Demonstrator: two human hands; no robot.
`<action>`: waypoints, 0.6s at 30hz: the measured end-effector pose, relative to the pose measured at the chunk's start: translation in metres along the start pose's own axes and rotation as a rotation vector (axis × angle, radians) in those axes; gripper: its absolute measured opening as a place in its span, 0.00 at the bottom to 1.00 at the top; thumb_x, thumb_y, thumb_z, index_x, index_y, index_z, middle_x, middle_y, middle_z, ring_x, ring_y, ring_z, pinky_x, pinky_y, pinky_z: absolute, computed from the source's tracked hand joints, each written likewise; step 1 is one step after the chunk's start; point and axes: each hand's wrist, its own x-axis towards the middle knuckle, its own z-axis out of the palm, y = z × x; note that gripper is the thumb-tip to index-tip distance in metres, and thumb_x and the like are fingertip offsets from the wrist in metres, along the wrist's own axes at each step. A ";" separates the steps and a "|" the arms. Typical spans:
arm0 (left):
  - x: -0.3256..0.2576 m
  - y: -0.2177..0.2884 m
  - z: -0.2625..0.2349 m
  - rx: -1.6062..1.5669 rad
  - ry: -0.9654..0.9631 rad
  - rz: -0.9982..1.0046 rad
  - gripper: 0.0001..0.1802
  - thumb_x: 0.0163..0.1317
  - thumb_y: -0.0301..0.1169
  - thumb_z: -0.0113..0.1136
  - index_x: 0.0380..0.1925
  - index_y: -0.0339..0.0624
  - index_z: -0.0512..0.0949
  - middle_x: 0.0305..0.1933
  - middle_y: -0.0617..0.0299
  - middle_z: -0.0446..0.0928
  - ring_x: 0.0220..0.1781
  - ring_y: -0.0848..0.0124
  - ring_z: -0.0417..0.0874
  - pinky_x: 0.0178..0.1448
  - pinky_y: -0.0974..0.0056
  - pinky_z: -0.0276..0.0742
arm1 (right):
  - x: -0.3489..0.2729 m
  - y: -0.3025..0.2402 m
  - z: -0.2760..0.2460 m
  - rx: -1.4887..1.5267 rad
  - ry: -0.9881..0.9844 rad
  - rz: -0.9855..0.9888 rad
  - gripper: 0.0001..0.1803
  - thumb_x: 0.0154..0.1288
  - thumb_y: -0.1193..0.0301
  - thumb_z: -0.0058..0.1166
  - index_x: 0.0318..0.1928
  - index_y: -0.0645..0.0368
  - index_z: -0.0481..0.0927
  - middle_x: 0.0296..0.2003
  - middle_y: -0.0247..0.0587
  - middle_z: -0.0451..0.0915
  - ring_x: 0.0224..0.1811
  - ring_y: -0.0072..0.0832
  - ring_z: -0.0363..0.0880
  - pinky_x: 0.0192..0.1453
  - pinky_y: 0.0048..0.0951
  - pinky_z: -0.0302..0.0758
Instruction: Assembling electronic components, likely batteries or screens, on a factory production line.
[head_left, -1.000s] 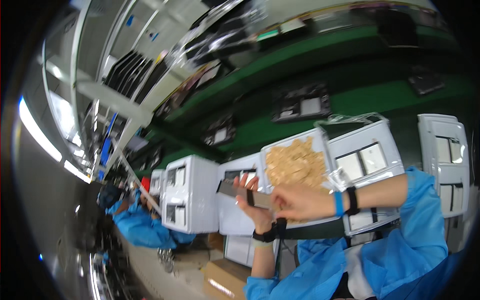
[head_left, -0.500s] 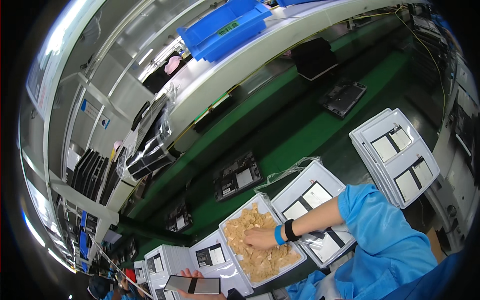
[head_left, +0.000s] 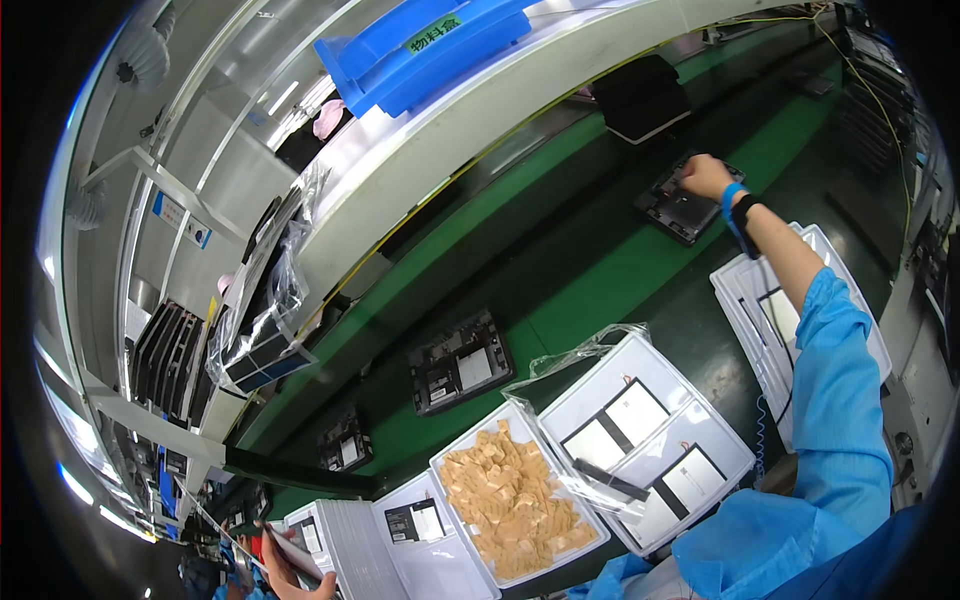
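The head view shows the right hand stretched far out along a blue-sleeved arm, its fingers curled down and resting on the near edge of a dark, flat rectangular device with an open back; whether they grip it or only press on it cannot be told; that device lies on the green conveyor belt, directly under and just beyond the hand; a blue wristband and a black strap sit on the wrist just behind the hand; farther beyond the hand lies a black flat panel on the same belt; back toward the body from the hand, beside the forearm, stands a white moulded tray; nearer the body still are a second white tray holding white-and-black rectangular sheets under clear film and a white tray heaped with small tan rectangular pads; well to the left of the hand along the belt lie two more dark open-backed devices; the left hand is low at the picture's edge, its fingers closed on a thin flat dark-edged panel, with a stack of white trays just beside it.
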 end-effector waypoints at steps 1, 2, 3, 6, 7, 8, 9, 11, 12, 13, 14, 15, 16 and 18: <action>0.054 0.032 -0.004 -0.207 0.050 -0.601 0.61 0.51 0.28 0.82 0.80 0.28 0.53 0.82 0.41 0.60 0.83 0.53 0.62 0.85 0.53 0.59 | 0.016 0.028 0.004 -0.053 -0.013 0.052 0.18 0.54 0.67 0.60 0.44 0.61 0.90 0.46 0.60 0.89 0.53 0.55 0.87 0.61 0.47 0.83; 0.082 0.052 -0.008 -0.406 0.110 -1.203 0.56 0.58 0.35 0.79 0.79 0.27 0.55 0.81 0.39 0.61 0.83 0.50 0.63 0.85 0.50 0.58 | 0.031 0.062 0.008 -0.051 -0.018 0.103 0.21 0.55 0.66 0.60 0.49 0.60 0.88 0.51 0.58 0.87 0.58 0.55 0.85 0.65 0.47 0.81; 0.078 0.038 -0.003 -0.444 0.116 -0.958 0.56 0.54 0.41 0.80 0.78 0.31 0.60 0.76 0.46 0.67 0.75 0.56 0.70 0.81 0.54 0.63 | 0.045 0.094 0.012 -0.105 -0.036 0.105 0.25 0.58 0.66 0.58 0.56 0.58 0.85 0.56 0.58 0.85 0.63 0.55 0.82 0.68 0.48 0.78; 0.101 0.029 0.003 -0.636 -0.004 -0.854 0.66 0.32 0.31 0.87 0.76 0.31 0.62 0.72 0.47 0.74 0.75 0.57 0.73 0.80 0.54 0.65 | 0.058 0.137 0.029 -0.048 -0.135 0.026 0.24 0.60 0.69 0.53 0.57 0.63 0.83 0.55 0.63 0.84 0.63 0.58 0.81 0.68 0.51 0.76; 0.129 0.025 0.010 -0.602 -0.098 -0.809 0.65 0.33 0.33 0.87 0.76 0.32 0.63 0.72 0.47 0.73 0.75 0.57 0.73 0.80 0.54 0.65 | 0.065 0.173 0.022 -0.010 -0.126 0.030 0.24 0.60 0.70 0.54 0.57 0.66 0.82 0.54 0.65 0.84 0.62 0.59 0.81 0.68 0.50 0.76; 0.152 0.023 0.014 -0.560 -0.197 -0.774 0.64 0.34 0.35 0.87 0.76 0.34 0.64 0.73 0.46 0.73 0.76 0.56 0.73 0.80 0.54 0.65 | 0.072 0.194 0.021 -0.030 -0.179 -0.019 0.26 0.58 0.72 0.57 0.58 0.65 0.82 0.54 0.63 0.85 0.63 0.57 0.81 0.68 0.47 0.77; 0.174 0.023 0.017 -0.535 -0.238 -0.723 0.64 0.35 0.36 0.87 0.76 0.34 0.64 0.73 0.45 0.73 0.76 0.55 0.73 0.80 0.54 0.66 | 0.061 0.170 0.044 -0.083 -0.111 -0.017 0.29 0.54 0.74 0.62 0.59 0.65 0.80 0.55 0.61 0.85 0.63 0.54 0.82 0.68 0.45 0.77; 0.216 0.018 0.036 -0.555 -0.303 -0.579 0.64 0.37 0.39 0.88 0.76 0.34 0.64 0.74 0.46 0.72 0.74 0.57 0.75 0.79 0.56 0.66 | 0.068 0.186 0.036 -0.010 -0.134 0.063 0.37 0.48 0.71 0.75 0.61 0.63 0.75 0.55 0.60 0.84 0.63 0.54 0.82 0.69 0.44 0.77; 0.236 0.017 0.043 -0.561 -0.349 -0.524 0.65 0.38 0.40 0.89 0.77 0.34 0.63 0.75 0.48 0.71 0.73 0.59 0.75 0.79 0.58 0.65 | 0.065 0.176 0.033 -0.023 -0.160 0.101 0.41 0.46 0.68 0.80 0.61 0.63 0.74 0.55 0.61 0.84 0.63 0.55 0.81 0.69 0.44 0.77; 0.257 0.017 0.051 -0.583 -0.370 -0.499 0.64 0.39 0.41 0.88 0.77 0.34 0.64 0.74 0.45 0.72 0.73 0.58 0.75 0.79 0.58 0.65 | 0.063 0.162 0.038 -0.022 -0.165 0.101 0.41 0.46 0.68 0.80 0.61 0.63 0.74 0.55 0.61 0.84 0.63 0.55 0.81 0.69 0.44 0.77; 0.280 0.017 0.066 -0.597 -0.358 -0.423 0.64 0.40 0.42 0.88 0.77 0.34 0.64 0.75 0.44 0.72 0.75 0.57 0.75 0.80 0.59 0.65 | 0.055 0.146 0.035 -0.070 -0.216 0.027 0.44 0.44 0.65 0.83 0.60 0.64 0.74 0.56 0.63 0.83 0.63 0.56 0.81 0.69 0.44 0.77; 0.303 0.016 0.083 -0.633 -0.338 -0.344 0.63 0.40 0.42 0.88 0.77 0.34 0.64 0.75 0.44 0.72 0.76 0.56 0.74 0.80 0.58 0.64 | 0.046 0.125 0.031 -0.118 -0.266 -0.049 0.47 0.41 0.62 0.86 0.59 0.66 0.73 0.56 0.64 0.82 0.63 0.57 0.81 0.68 0.45 0.77; 0.325 0.019 0.098 -0.664 -0.313 -0.264 0.63 0.41 0.42 0.87 0.76 0.33 0.64 0.76 0.43 0.71 0.77 0.55 0.74 0.81 0.58 0.64 | 0.037 0.103 0.034 -0.107 -0.324 -0.099 0.50 0.39 0.58 0.88 0.59 0.67 0.73 0.57 0.68 0.81 0.63 0.58 0.81 0.67 0.45 0.78; 0.363 0.023 0.134 -0.697 -0.258 -0.172 0.61 0.43 0.41 0.86 0.76 0.32 0.64 0.77 0.42 0.70 0.79 0.54 0.71 0.82 0.56 0.63 | 0.005 0.023 0.048 0.141 -0.546 -0.105 0.48 0.42 0.67 0.87 0.61 0.71 0.70 0.52 0.62 0.82 0.49 0.51 0.88 0.40 0.45 0.93</action>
